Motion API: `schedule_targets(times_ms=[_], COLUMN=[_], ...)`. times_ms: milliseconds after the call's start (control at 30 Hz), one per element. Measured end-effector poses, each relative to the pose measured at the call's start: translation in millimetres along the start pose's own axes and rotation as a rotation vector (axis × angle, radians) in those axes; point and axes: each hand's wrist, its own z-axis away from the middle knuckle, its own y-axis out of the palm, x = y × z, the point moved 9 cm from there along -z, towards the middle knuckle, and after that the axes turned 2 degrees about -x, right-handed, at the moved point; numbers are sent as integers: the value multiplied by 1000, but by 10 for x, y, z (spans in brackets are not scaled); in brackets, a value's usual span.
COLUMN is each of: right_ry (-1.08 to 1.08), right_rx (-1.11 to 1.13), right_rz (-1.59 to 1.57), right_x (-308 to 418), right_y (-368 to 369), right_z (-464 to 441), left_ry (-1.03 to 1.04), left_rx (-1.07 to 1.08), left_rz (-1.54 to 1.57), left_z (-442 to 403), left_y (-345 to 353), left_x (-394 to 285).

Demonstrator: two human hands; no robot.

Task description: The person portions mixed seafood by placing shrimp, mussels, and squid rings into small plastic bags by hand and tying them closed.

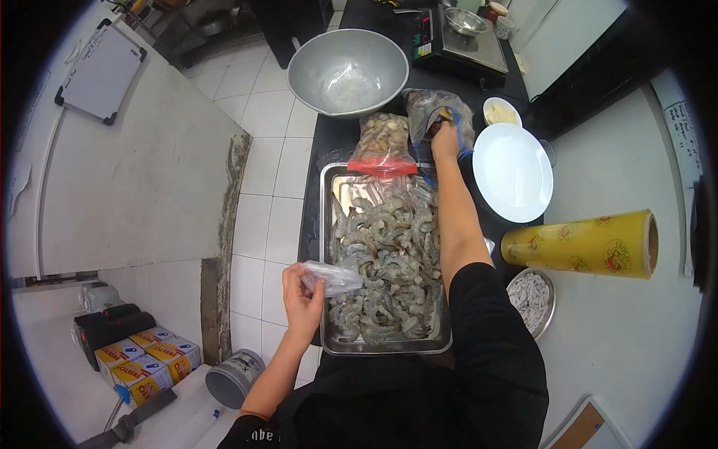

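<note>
A metal tray [326, 224] holds a heap of raw grey shrimp [385, 269]. Over its left side, my left hand [301, 303] pinches a crumpled clear plastic bag [334, 278]. My right hand [444, 138] reaches past the tray into the mouth of a blue-edged zip bag [458, 111]. The fingers are mostly hidden there, near something dark and yellowish that I cannot make out. Beside that bag lies a red-zip bag of shellfish-like pieces [385, 138], its red edge over the tray's far end.
Beyond the tray are a large metal bowl [314, 71] and a digital scale [486, 56] with a small steel bowl [465, 21]. Along the right stand a white oval plate [512, 172], a yellow wrap roll [576, 243] and a bowl of pale strips [532, 299]. Boxes [149, 359] sit lower left.
</note>
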Motion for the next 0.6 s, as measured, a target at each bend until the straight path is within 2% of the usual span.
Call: schedule_targets(times_ms=[67, 133, 167, 200, 267, 300, 367, 400, 467, 500, 533, 567, 600], right_ry=[2, 116, 105, 108, 128, 129, 324, 327, 481, 568, 566, 350, 235], right_rx=[-111, 182, 118, 119, -130, -130, 56, 57, 223, 296, 301, 256, 241], right_rz=[-152, 27, 4, 5, -309, -305, -598, -593, -836, -788, -783, -425, -249], right_x=[-72, 181, 176, -9, -512, -364, 67, 14, -92, -71, -186, -356, -272], right_y=[-153, -451, -480, -197, 249, 37, -427, -411, -183, -207, -69, 72, 16], right_z=[-62, 118, 96, 12, -193, -73, 368, 370, 425, 489, 440, 235, 224], left_ry=[38, 53, 65, 64, 44, 41, 45, 41, 137, 131, 119, 109, 105], left_rx=[12, 27, 38, 41, 38, 41, 49, 52, 56, 54, 60, 65, 60], left_rz=[-31, -31, -35, -35, -12, -11, -58, -57, -174, -173, -161, -149, -148], left_z=[-27, -32, -22, -12, -6, -8, -28, -34, -48, -47, -49, -55, -62], left_y=[24, 41, 55, 61, 67, 77, 93, 95, 92, 79, 71, 66, 58], left_x=[-117, -129, -139, -140, -133, -139, -149, -133, -174, -164, -156, -146, -123])
